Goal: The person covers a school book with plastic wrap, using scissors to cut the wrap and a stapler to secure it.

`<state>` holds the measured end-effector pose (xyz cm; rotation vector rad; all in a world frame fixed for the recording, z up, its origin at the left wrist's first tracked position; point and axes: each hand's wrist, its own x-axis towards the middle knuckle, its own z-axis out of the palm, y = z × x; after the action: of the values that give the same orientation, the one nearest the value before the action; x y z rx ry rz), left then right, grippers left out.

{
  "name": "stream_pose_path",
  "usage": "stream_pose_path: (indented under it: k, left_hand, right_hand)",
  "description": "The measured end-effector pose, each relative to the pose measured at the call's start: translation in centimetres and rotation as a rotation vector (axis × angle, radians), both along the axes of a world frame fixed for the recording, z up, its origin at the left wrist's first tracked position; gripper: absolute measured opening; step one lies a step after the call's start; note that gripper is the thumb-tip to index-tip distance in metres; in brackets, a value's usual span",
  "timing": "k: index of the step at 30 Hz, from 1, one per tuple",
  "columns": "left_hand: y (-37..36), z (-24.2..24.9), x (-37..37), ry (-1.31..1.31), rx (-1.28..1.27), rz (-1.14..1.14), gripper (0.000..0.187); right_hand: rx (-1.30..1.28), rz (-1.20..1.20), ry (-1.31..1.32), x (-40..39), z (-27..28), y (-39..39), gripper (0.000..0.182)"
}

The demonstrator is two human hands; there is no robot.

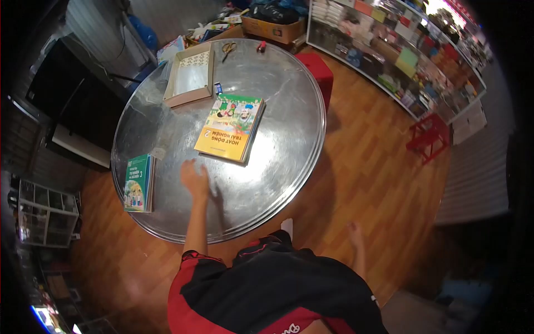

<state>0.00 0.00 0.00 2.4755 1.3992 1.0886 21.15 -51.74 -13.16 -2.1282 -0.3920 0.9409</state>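
Note:
On the round metal table (267, 183), my left hand (194, 177) hovers or rests near the near side, its fingers apart and nothing in them. Just beyond it lies a stack of books with a yellow and green cover (231, 128). A second stack with a green cover (139, 183) sits at the table's left edge. My right hand (355, 231) hangs over the wooden floor, away from the table; its fingers are too small and blurred to make out.
An open shallow box (191, 96), a small blue-and-white item (218, 88), scissors (227, 51) and a small red object (261, 47) are on the table's far part. A red stool (328, 75) stands behind its right edge, another red stool (429, 138) beside the glass display case (389, 92).

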Motion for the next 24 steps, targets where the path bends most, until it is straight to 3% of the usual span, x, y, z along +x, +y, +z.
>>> stream_pose_path:
  k: [2,3,5,10,15,19,24]
  left_hand:
    - [-4.8,0.6,3.0,-0.017,-0.055,-0.115,0.039]
    - [-1.0,3.9,10.8,-0.044,0.002,-0.162,0.039]
    - [-4.1,2.9,14.2,0.148,-0.068,-0.196,0.045]
    - [-3.0,0.1,22.4,0.347,-0.107,0.130,0.052]
    - [-2.9,-1.7,23.9,0.353,-0.066,0.298,0.041]
    - [-3.8,-1.3,24.5,0.250,-0.045,0.327,0.035]
    - [-3.7,-0.5,24.5,0.287,-0.190,0.364,0.037]
  right_hand:
    - [-0.038,0.098,0.028,-0.9,0.0,-1.5,0.028]
    - [0.006,0.173,0.018,4.9,0.4,3.3,0.027]
    - [-0.322,0.165,0.058,3.9,-0.7,-3.4,0.030]
    - [-0.397,0.272,0.082,16.0,-2.9,-2.2,0.028]
    - [-0.514,0.352,0.055,34.3,-3.2,-1.8,0.025]
    - [-0.636,0.430,-0.014,52.6,-0.1,-1.3,0.023]
    - [-0.659,0.488,-0.066,67.7,0.7,7.6,0.022]
